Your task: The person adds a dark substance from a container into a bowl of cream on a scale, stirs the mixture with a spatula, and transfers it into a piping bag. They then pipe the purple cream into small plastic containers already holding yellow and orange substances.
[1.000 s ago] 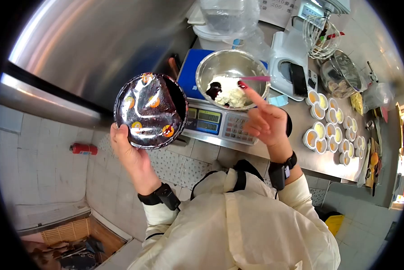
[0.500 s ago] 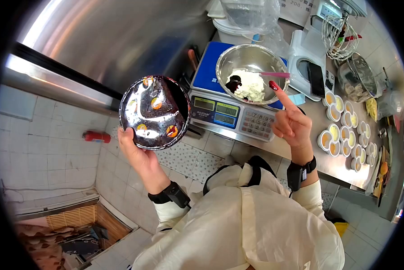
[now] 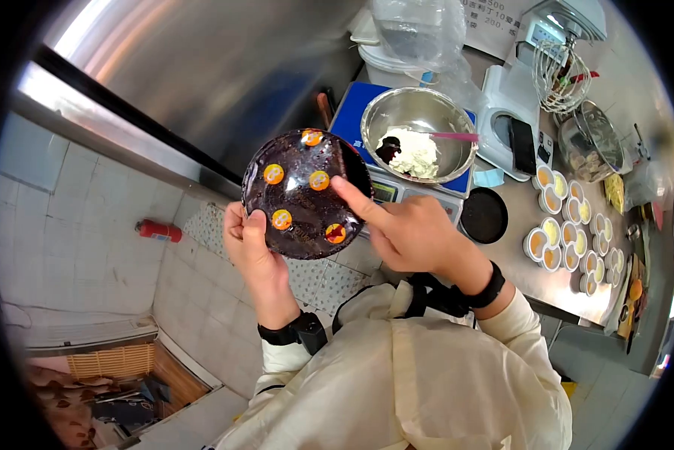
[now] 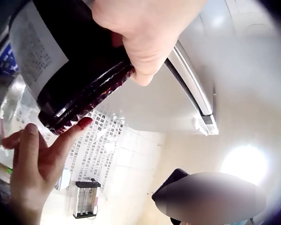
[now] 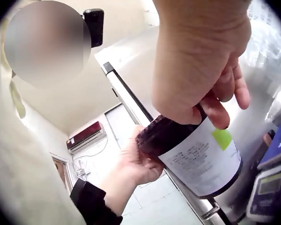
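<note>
I hold a dark round jar (image 3: 303,195) up in front of my chest, its glossy top with several orange dots facing me. My left hand (image 3: 254,247) grips its left edge, thumb on top. My right hand (image 3: 404,232) has come to its right edge; the index finger lies across the top and the thumb meets the rim. The left wrist view shows the jar (image 4: 75,70) and its white label from below, the left hand (image 4: 145,33) around it and a red-nailed tip of the right hand (image 4: 33,159) at the rim. In the right wrist view the right hand (image 5: 201,61) curls over the jar (image 5: 196,150).
On a blue scale (image 3: 367,112) stands a steel bowl (image 3: 419,135) with white cream, a dark dollop and a pink spatula (image 3: 457,137). A black round lid (image 3: 484,215), several small filled cups (image 3: 569,225) and a whisk (image 3: 558,71) crowd the counter. A red can (image 3: 157,230) lies on the tiled floor.
The jar has shifted right and closer to the scale. My right hand has come down from beside the bowl, finger raised, onto the jar's top.
</note>
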Motion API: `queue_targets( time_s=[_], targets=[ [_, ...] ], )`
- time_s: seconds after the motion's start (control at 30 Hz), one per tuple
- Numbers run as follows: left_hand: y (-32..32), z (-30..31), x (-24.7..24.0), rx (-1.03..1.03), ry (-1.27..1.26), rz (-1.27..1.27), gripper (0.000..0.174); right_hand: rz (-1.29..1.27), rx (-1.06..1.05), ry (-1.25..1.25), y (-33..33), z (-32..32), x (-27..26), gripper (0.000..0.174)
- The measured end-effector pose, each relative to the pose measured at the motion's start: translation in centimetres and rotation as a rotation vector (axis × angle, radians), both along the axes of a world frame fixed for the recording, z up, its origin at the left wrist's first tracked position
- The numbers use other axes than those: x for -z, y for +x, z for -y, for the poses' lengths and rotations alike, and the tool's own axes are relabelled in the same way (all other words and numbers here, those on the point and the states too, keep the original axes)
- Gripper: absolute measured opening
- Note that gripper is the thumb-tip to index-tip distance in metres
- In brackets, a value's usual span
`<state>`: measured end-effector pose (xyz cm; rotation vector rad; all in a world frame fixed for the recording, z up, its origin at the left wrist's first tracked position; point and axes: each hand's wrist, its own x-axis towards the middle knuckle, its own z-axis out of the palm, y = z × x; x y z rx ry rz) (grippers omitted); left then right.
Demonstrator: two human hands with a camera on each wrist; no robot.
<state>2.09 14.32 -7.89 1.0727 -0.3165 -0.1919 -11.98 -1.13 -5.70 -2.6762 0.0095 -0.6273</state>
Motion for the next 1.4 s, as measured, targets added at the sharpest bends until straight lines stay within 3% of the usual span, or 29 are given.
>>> queue_targets(
  time_s=[0.17,0.27,0.7,0.8,0.87,0.9,0.97,1.0,1.07,1.2,1.33,1.4],
  targets=[
    [-0.4,0.2,-0.1,-0.053,0.015,0.02,0.02,0.103,0.138,-0.319,-1.3,-0.7,0.0,0.072],
    [-0.6,0.5,0.0,-0.065,-0.005,0.031,0.019,-0.055,0.242,-0.369,-1.8,-0.9,-0.4,0.07],
    [-0.9,-0.2,0.3,-0.054,0.009,0.04,0.016,-0.036,0.155,-0.54,-5.2,-0.2,-0.8,0.063],
    [-1.2,-0.5,-0.9,-0.071,-0.06,-0.053,0.014,-0.078,0.115,-0.413,-6.4,0.8,-0.9,0.066],
    [-1.1,-0.8,-0.8,-0.067,-0.064,-0.037,0.019,-0.247,0.122,0.454,-6.5,1.1,-0.8,0.073],
    [-1.4,-0.8,-0.9,-0.06,-0.057,-0.037,0.019,-0.245,0.129,0.462,-6.2,1.1,-0.3,0.073],
    [-1.7,-0.1,-1.4,-0.06,-0.09,-0.13,0.032,-0.181,-0.229,1.147,-4.9,0.9,0.8,0.08],
    [-1.6,-0.1,-1.1,-0.03,-0.108,-0.198,0.044,-0.171,-0.224,1.147,-4.4,0.5,0.6,0.08],
    [-1.8,-0.1,-1.3,0.001,-0.13,-0.238,0.047,-0.059,-0.415,1.304,-3.4,-0.7,0.6,0.08],
    [-2.1,-0.2,-1.3,0.043,-0.149,-0.251,0.049,-0.006,-0.555,1.382,-2.8,-0.9,-0.1,0.079],
    [-2.7,-0.1,-1.9,0.039,-0.173,-0.29,0.048,-0.129,-0.424,1.256,-3.0,-0.8,-0.7,0.079],
    [-2.7,-0.3,-1.8,0.044,-0.175,-0.286,0.048,-0.149,-0.352,1.037,-3.0,-0.7,-0.8,0.08]
  ],
)
